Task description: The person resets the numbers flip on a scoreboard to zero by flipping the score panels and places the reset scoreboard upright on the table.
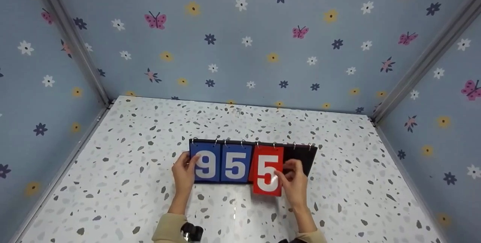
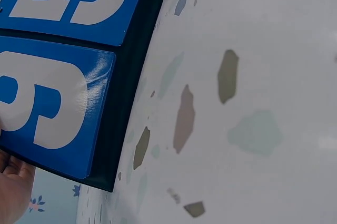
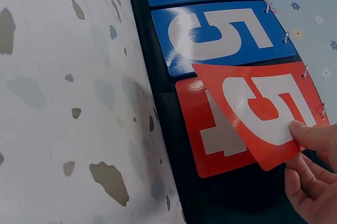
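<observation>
A black flip scoreboard (image 1: 300, 154) with metal rings along its top edge stands on the speckled table. It shows a blue 9 card (image 1: 204, 163), a blue 5 card (image 1: 235, 163) and a red 5 card (image 1: 267, 160). My left hand (image 1: 183, 171) grips the board's left end, thumb on the front by the 9. My right hand (image 1: 295, 183) pinches the red 5 card at its right edge between thumb and fingers. That card is lifted off the stack, and in the right wrist view a red 4 card (image 3: 210, 153) shows beneath it.
The white speckled table (image 1: 131, 168) extends around the board. Blue walls (image 1: 240, 25) with flowers and butterflies rise behind and at both sides, with grey metal posts (image 1: 424, 62) at the corners. The board's far right section is bare black, without a card.
</observation>
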{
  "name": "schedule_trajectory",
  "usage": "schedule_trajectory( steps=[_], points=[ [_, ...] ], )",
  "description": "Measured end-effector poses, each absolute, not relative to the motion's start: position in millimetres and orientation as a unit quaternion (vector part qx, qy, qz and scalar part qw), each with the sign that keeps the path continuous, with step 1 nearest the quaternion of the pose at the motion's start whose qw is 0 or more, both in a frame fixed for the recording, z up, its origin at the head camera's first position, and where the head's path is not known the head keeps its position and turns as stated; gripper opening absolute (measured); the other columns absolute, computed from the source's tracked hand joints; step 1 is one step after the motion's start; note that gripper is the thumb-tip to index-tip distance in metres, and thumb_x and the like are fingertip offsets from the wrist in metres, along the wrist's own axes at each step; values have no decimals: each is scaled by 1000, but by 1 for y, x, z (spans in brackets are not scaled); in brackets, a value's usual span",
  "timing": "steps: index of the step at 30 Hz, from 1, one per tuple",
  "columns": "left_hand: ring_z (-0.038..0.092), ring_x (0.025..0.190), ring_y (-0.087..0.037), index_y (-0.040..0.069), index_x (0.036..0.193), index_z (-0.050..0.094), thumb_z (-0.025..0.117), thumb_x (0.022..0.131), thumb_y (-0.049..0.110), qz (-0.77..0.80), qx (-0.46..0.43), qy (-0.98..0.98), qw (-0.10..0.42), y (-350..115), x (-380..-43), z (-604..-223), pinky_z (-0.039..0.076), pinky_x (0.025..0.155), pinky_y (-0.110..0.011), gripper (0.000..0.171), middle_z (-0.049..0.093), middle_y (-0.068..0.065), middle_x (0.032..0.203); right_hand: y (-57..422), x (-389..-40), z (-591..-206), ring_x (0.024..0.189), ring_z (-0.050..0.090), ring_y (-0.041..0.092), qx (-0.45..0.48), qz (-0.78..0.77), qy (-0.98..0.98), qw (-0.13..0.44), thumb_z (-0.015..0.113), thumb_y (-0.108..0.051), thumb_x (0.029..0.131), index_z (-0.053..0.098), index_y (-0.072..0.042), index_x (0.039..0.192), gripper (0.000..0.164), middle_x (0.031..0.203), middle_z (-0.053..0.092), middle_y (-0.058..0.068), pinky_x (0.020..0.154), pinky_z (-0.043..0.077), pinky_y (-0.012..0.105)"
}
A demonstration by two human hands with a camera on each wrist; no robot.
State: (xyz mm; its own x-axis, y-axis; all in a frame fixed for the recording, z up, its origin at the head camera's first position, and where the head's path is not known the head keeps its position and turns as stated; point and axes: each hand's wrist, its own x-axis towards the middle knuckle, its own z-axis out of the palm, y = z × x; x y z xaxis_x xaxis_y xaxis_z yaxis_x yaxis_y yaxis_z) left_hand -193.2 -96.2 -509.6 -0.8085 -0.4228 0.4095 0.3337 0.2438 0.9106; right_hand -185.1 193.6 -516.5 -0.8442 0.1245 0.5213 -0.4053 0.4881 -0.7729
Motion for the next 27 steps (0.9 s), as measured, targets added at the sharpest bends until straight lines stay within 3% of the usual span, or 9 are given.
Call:
schedule_trajectory(
  steps=[4,7,12,16,22,27],
  points=[
    [54,64,-27,-12,83,57,62,80,-1,-614,30,-725,310,-96,-194,-510,41,57,-15,12,60,-21,74,198,-183,-511,50,51,14,134,515,-811,242,70,-2,74,59,-3,92,22,79,62,7,45,42,21],
    [55,64,-28,-11,83,58,62,80,-1,-618,32,-723,307,-96,-195,-511,42,57,-15,12,60,-21,73,202,-181,-505,58,58,18,157,535,-804,208,65,0,78,64,-1,93,15,81,65,10,50,47,22],
    [55,65,-26,-11,83,58,62,80,-1,-620,36,-723,303,-96,-194,-511,42,57,-15,12,61,-20,75,208,-174,-487,79,60,28,200,577,-779,145,49,13,84,61,10,99,20,95,62,22,64,50,27],
    [55,64,-24,-11,83,57,62,80,-2,-619,31,-723,306,-97,-195,-511,42,57,-15,11,61,-20,74,212,-169,-471,85,59,25,232,595,-760,117,49,20,80,58,17,99,21,95,58,30,69,49,23],
    [53,61,-18,-9,82,58,64,79,-1,-611,29,-726,315,-101,-204,-530,40,55,-14,10,61,-17,72,214,-172,-459,81,58,19,268,576,-754,167,55,22,74,61,17,91,19,84,56,27,68,47,19],
    [53,61,-14,-5,82,59,65,79,6,-612,26,-724,318,-103,-211,-542,41,55,-15,13,62,-14,72,214,-178,-446,85,52,29,268,546,-763,217,57,23,71,65,12,85,20,89,53,25,75,43,17]
  ],
)
